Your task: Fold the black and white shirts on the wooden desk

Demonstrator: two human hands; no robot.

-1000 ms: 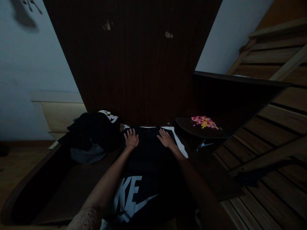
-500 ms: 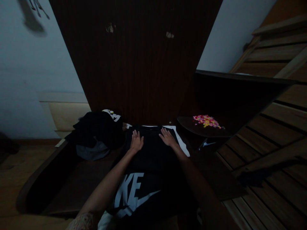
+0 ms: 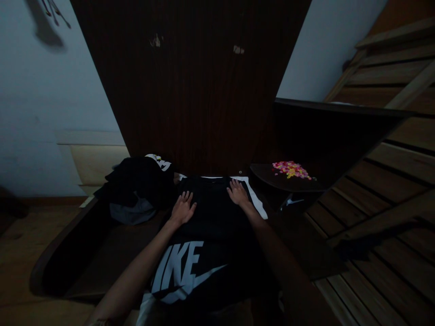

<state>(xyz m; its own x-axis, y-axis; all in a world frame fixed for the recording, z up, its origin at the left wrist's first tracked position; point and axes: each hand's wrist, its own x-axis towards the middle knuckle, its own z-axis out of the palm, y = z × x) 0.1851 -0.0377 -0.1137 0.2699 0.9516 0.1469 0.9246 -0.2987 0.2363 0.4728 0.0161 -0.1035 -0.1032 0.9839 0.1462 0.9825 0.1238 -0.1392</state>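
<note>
A black T-shirt with large pale "NIKE" lettering and a swoosh lies spread out in front of me, its collar at the far end. My left hand rests flat on its left side, fingers stretched out and holding nothing. Near the upper right corner of the shirt, my right hand is also laid flat with fingers extended. A white cloth shows from beneath the shirt along its far and right edges. The shirt's near end drops into shadow at the bottom of the view.
A heap of dark clothes sits to the left on the dark wooden surface. On the right, a small shelf carries a pile of pink and yellow pieces. A tall brown panel stands behind; wooden slats line the right.
My left hand has slid left and slightly towards me across the shirt, and more of the lettering shows. The right hand stays nearly in place.
</note>
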